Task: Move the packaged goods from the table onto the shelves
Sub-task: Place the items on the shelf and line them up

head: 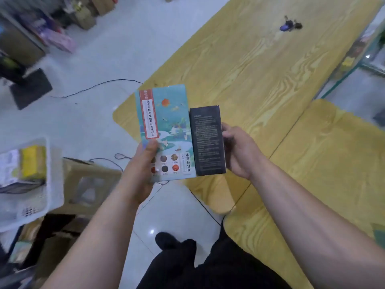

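My left hand (pixel 140 170) grips a teal tea box (pixel 166 126) with a red label strip and printed ingredient pictures, thumb across its lower left front. Right beside it, my right hand (pixel 237 151) holds a black box (pixel 208 140) with small white print, fingers wrapped round its right side. Both boxes are upright, side by side and touching, held in the air over the near corner of the yellow wooden table (pixel 260 65).
A small dark purple object (pixel 288 25) lies far out on the table. A second yellow table (pixel 323 163) adjoins on the right. A white basket (pixel 39 197) with packages stands at left beside a cardboard box (pixel 89 184). Cables cross the tiled floor. Glass shelving (pixel 366 49) is at right.
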